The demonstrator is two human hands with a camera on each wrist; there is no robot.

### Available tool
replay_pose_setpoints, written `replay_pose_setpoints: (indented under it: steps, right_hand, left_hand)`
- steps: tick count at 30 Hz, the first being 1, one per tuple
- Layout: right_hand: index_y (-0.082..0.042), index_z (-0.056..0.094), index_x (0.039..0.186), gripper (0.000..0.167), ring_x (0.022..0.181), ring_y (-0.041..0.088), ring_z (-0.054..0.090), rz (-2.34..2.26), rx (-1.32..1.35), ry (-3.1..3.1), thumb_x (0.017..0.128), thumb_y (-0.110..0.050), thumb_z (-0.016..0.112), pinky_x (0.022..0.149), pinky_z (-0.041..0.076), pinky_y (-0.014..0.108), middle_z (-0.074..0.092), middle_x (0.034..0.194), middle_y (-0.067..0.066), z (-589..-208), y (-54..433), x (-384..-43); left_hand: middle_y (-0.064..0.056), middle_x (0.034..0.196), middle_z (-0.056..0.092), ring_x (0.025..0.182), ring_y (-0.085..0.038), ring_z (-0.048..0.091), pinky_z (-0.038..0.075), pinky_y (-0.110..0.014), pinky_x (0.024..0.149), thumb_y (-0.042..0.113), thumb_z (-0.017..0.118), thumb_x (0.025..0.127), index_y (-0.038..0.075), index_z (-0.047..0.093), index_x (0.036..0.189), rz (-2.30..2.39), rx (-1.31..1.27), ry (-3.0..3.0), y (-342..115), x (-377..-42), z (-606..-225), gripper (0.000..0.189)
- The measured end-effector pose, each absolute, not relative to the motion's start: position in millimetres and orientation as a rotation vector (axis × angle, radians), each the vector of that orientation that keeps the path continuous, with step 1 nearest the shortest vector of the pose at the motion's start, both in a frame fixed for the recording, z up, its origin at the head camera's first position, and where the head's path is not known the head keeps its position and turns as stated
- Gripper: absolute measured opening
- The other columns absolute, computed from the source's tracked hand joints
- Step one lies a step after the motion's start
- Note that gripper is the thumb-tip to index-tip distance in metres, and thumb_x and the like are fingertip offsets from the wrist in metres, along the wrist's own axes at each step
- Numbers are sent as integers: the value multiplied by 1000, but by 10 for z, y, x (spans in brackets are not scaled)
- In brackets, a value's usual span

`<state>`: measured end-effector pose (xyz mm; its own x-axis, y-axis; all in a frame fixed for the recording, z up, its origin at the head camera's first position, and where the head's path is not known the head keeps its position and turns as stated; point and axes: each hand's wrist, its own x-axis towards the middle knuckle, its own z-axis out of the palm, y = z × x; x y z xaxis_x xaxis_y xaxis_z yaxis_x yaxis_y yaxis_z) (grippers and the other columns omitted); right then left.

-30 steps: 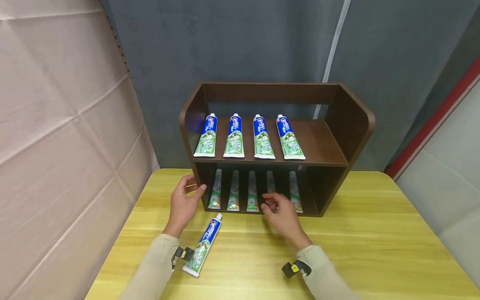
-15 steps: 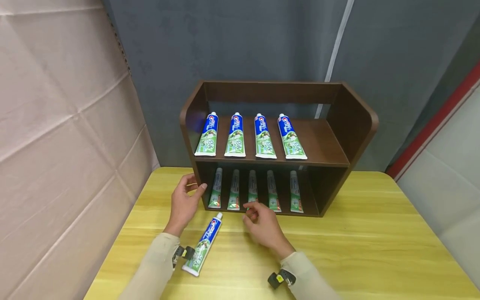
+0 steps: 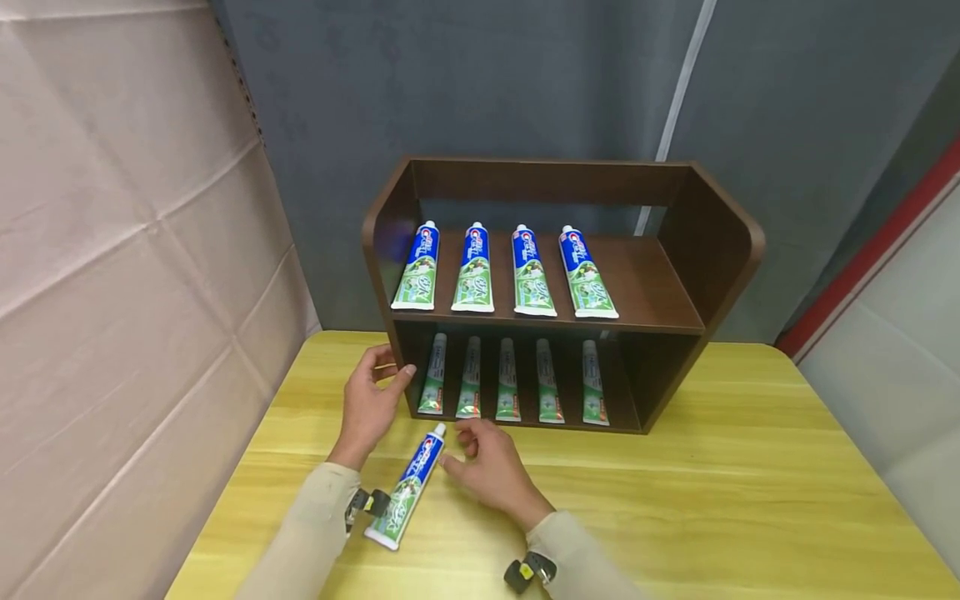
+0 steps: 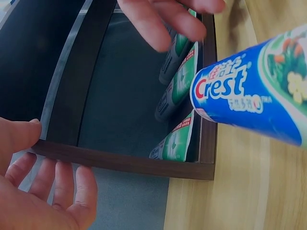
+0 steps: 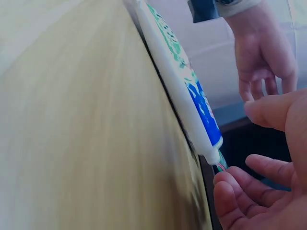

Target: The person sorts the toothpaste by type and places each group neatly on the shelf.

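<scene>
My left hand (image 3: 371, 408) grips the left side panel of the dark brown two-tier shelf (image 3: 540, 327), thumb on one face and fingers on the other, as the left wrist view (image 4: 45, 182) shows. A blue, green and white Crest toothpaste tube (image 3: 408, 487) lies slantwise on the table in front of the shelf, its white cap pointing toward it. Close to that cap is my right hand (image 3: 491, 467), fingers loosely bent, thumb apart, nothing held. In the right wrist view, the same tube (image 5: 180, 76) lies just beyond the fingertips (image 5: 225, 191).
Several Crest tubes (image 3: 474, 271) lie in a row on the upper tier, with bare board (image 3: 645, 275) to their right. Smaller green-grey tubes (image 3: 507, 383) line the lower tier. The wooden table (image 3: 712, 500) extends right. A pale cloth wall (image 3: 135, 250) stands at left, a grey curtain (image 3: 487, 83) behind.
My right hand has moved left from the lower tier's tubes, across the shelf front, to beside the loose toothpaste tube. My left hand has stayed on the shelf's side panel.
</scene>
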<state>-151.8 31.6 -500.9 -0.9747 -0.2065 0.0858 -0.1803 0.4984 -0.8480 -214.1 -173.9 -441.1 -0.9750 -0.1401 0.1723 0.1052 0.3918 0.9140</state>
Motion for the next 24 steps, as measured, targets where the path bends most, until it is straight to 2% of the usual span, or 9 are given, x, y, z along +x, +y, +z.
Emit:
replay_pose_setpoints:
  steps: [6, 11, 13, 15, 17, 19, 20, 21, 24]
  right_hand:
    - [-6, 62, 141, 77, 91, 14, 57, -1450, -306, 2684, 80, -42, 92, 77, 49, 26, 65, 122, 5, -5041, 122, -1528]
    - [-2, 49, 153, 106, 95, 16, 61, -1429, -286, 2660, 71, -47, 98, 76, 55, 29, 61, 131, 10, -5074, 31, -1520]
    - [-1, 41, 159, 119, 101, 20, 64, -1407, -289, 2660, 68, -52, 98, 83, 59, 34, 59, 139, 14, -5101, 4, -1512]
    - [0, 32, 163, 131, 120, 31, 64, -1375, -301, 2664, 66, -58, 97, 98, 60, 44, 50, 153, 20, -5123, -22, -1501]
    - [-1, 25, 166, 138, 139, 40, 55, -1334, -309, 2674, 65, -64, 95, 112, 53, 52, 38, 165, 25, -5132, -48, -1493]
    - [-1, 21, 167, 142, 150, 45, 43, -1301, -311, 2690, 65, -66, 94, 120, 45, 57, 25, 170, 29, -5123, -71, -1492]
    - [-1, 19, 168, 142, 154, 46, 36, -1296, -307, 2693, 65, -65, 95, 123, 41, 59, 21, 172, 30, -5113, -79, -1493]
    - [-1, 19, 168, 142, 154, 46, 37, -1288, -305, 2701, 65, -64, 95, 123, 41, 59, 20, 172, 31, -5104, -87, -1496]
    - [-1, 21, 167, 140, 147, 42, 45, -1283, -294, 2724, 64, -60, 97, 121, 44, 56, 29, 168, 30, -5080, -98, -1507]
  left_hand:
    - [-10, 134, 65, 123, -30, 64, 61, -43, 99, 25, 72, 103, 15, 59, 141, -1625, 14, -2423, -1754, -2130, -4409, 42]
    - [-11, 135, 64, 124, -31, 64, 60, -47, 99, 24, 71, 103, 14, 58, 141, -1616, -1, -2434, -1754, -2124, -4412, 41]
    - [-10, 134, 64, 124, -31, 64, 61, -46, 98, 24, 71, 103, 14, 58, 141, -1615, -2, -2436, -1759, -2122, -4416, 41]
    - [-10, 133, 64, 123, -30, 64, 61, -45, 96, 23, 71, 103, 15, 58, 140, -1615, -2, -2434, -1765, -2119, -4423, 40]
    - [-9, 132, 64, 122, -30, 64, 61, -44, 95, 24, 71, 103, 15, 58, 140, -1613, -4, -2430, -1768, -2120, -4425, 40]
    - [-9, 132, 64, 122, -30, 64, 61, -45, 96, 23, 71, 103, 15, 57, 140, -1610, -13, -2427, -1766, -2123, -4427, 40]
    - [-10, 132, 64, 122, -30, 64, 61, -46, 96, 23, 71, 103, 15, 57, 140, -1614, -19, -2426, -1763, -2124, -4425, 40]
    - [-10, 133, 64, 122, -31, 64, 61, -47, 97, 23, 71, 103, 15, 57, 140, -1617, -25, -2424, -1759, -2126, -4424, 41]
    - [-12, 134, 63, 123, -32, 63, 60, -50, 98, 22, 71, 103, 14, 57, 141, -1630, -35, -2425, -1748, -2130, -4420, 41]
